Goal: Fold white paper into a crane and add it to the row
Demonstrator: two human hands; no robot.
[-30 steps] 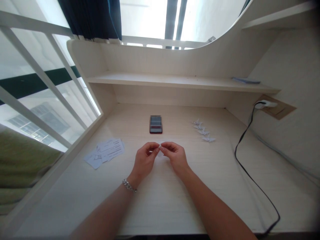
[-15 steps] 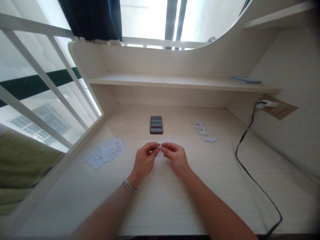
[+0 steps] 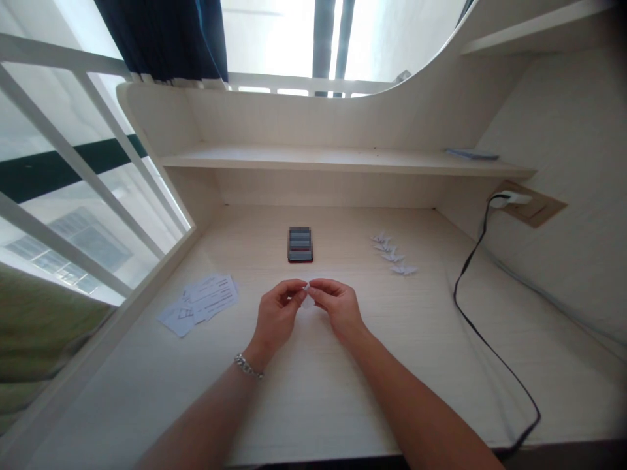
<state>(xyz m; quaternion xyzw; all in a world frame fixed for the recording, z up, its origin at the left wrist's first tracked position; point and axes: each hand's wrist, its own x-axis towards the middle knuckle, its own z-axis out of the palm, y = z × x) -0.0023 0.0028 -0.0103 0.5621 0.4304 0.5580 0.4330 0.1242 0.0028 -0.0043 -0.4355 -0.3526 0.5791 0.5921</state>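
Note:
Both my hands meet over the middle of the desk, pinching a small piece of white folded paper (image 3: pixel 307 301) between them. My left hand (image 3: pixel 279 312), with a chain bracelet (image 3: pixel 248 366) at its wrist, grips the paper's left side between thumb and forefinger. From the other side my right hand (image 3: pixel 339 309) pinches it the same way. The fingertips cover much of the paper, so its exact folded shape is hard to make out. To the right lie several small folded paper cranes (image 3: pixel 392 254) in a slanting row.
A phone (image 3: pixel 300 245) lies just beyond my hands. Several printed paper sheets (image 3: pixel 210 297) overlap at the left. A black cable (image 3: pixel 458 300) runs from the wall socket (image 3: pixel 533 203) down the desk's right side. Above the desk's back spans a shelf (image 3: pixel 318 158) with a thin flat item (image 3: pixel 471 154).
The whole view has shifted slightly, so the desk and things on it appear a little further left. My hands keep the same pinch on the paper.

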